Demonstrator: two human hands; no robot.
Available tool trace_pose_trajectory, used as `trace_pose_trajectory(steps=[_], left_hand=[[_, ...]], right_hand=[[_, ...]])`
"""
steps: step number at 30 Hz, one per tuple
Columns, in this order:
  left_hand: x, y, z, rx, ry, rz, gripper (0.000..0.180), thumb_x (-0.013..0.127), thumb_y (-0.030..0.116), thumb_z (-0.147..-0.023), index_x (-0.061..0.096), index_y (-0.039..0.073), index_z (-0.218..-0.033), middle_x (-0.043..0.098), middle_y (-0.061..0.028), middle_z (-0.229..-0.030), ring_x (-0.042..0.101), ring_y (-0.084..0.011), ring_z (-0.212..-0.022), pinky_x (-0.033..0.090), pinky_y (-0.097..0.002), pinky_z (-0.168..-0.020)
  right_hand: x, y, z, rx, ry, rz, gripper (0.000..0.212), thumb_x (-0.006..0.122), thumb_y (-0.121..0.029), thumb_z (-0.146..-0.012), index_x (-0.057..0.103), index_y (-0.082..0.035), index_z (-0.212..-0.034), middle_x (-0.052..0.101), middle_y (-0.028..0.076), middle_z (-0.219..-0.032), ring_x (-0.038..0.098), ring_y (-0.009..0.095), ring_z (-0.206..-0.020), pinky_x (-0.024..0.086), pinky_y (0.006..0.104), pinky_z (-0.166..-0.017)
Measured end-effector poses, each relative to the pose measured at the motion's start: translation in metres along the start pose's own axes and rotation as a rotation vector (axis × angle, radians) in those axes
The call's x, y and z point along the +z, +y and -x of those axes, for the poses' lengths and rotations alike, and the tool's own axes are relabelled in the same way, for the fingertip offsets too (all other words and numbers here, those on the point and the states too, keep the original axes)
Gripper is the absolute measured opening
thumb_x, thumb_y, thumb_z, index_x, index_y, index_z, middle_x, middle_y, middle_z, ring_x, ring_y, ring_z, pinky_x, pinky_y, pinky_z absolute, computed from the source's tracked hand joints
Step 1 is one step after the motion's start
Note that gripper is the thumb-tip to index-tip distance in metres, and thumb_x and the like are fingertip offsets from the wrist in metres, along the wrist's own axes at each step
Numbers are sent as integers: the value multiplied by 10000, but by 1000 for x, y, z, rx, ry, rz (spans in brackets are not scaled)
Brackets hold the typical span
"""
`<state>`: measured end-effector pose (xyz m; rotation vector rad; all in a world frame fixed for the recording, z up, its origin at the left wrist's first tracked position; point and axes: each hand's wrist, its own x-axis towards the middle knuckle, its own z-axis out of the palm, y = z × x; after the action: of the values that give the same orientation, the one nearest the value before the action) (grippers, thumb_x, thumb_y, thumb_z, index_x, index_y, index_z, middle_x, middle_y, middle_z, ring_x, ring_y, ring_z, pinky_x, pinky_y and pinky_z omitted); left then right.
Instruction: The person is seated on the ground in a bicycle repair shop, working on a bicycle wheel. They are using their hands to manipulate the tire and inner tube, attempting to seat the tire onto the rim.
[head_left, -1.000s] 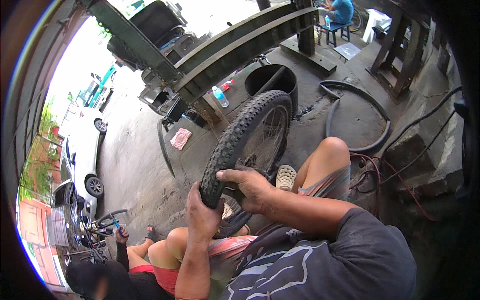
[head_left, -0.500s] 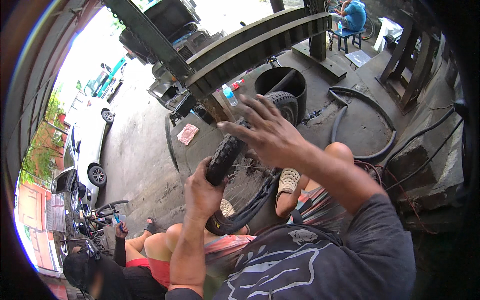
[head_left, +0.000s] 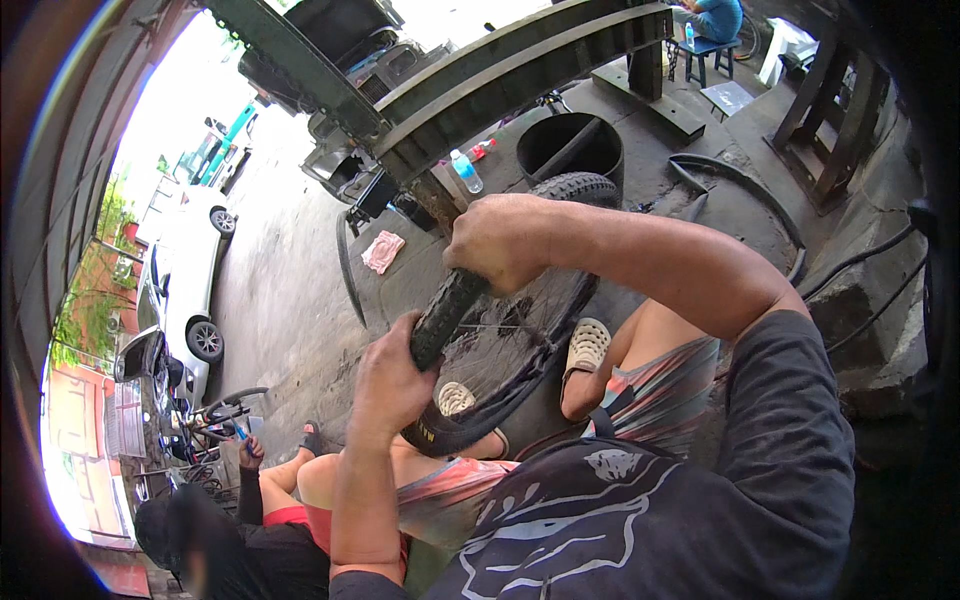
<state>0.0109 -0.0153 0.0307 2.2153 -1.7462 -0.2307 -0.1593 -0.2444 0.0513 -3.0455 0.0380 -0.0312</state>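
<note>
A bicycle wheel with a black knobby tire [head_left: 447, 318] stands tilted between my knees, its thin spokes partly visible. My left hand [head_left: 388, 382] is wrapped round the tire's near left part. Farther along the same tire, my right hand [head_left: 505, 245] is closed over the tread with its knuckles up. Below, the wheel's near side curves past my shoes, where the black rubber looks slack and folded. My right forearm hides part of the wheel's far side, and the hub is hard to make out.
Behind the wheel stand a dark round tub [head_left: 570, 150] and a green steel frame [head_left: 520, 90]. A water bottle [head_left: 466, 172] and a pink cloth [head_left: 382, 252] are on the ground. A black hose [head_left: 765, 200] loops at the right. Another person [head_left: 250, 540] sits at my left.
My right hand, spread above the tire before, has come down and closed on it. My left hand keeps its hold on the tire.
</note>
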Motion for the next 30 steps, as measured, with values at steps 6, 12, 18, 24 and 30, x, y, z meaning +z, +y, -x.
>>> trace_pose_trajectory(steps=[6, 12, 18, 24, 30], left_hand=[[27, 35, -35, 73, 256, -16, 519, 878, 85, -855, 729, 63, -1352, 794, -249, -1119, 785, -451, -1070, 604, -552, -941], [5, 36, -39, 27, 76, 106, 382, 900, 122, -853, 817, 42, -1217, 817, -243, -1055, 804, -425, -1036, 615, -488, -916], [-6, 29, -49, -14, -38, 172, 406, 881, 92, -861, 813, 38, -1257, 810, -260, -1065, 813, -410, -1044, 611, -475, -946], [-2, 13, -35, 55, 12, 133, 504, 880, 77, -856, 771, 47, -1347, 807, -260, -1145, 799, -414, -1108, 601, -464, -975], [1, 20, -31, 53, 19, 136, 603, 851, 62, -852, 708, 49, -1437, 791, -266, -1208, 761, -458, -1163, 582, -506, -1026]], right_hand=[[6, -1, -10, -38, 8, 16, 207, 836, -162, -778, 867, -54, -952, 839, 207, -1040, 817, 411, -1026, 647, 496, -924], [-4, 11, -9, -85, -100, -105, 264, 858, -154, -811, 832, -82, -1064, 826, 208, -1036, 798, 429, -1038, 625, 534, -920], [1, 24, -21, -128, -146, -189, 277, 818, -86, -828, 802, -68, -1104, 817, 225, -1046, 781, 448, -1063, 601, 549, -927], [-4, 22, -13, -87, -104, -114, 266, 772, -45, -833, 797, -63, -1097, 816, 226, -1042, 780, 443, -1046, 593, 542, -928], [-16, 22, -9, -22, -205, -241, 196, 758, -39, -836, 814, -70, -1020, 823, 213, -1021, 783, 440, -1038, 598, 536, -916]])
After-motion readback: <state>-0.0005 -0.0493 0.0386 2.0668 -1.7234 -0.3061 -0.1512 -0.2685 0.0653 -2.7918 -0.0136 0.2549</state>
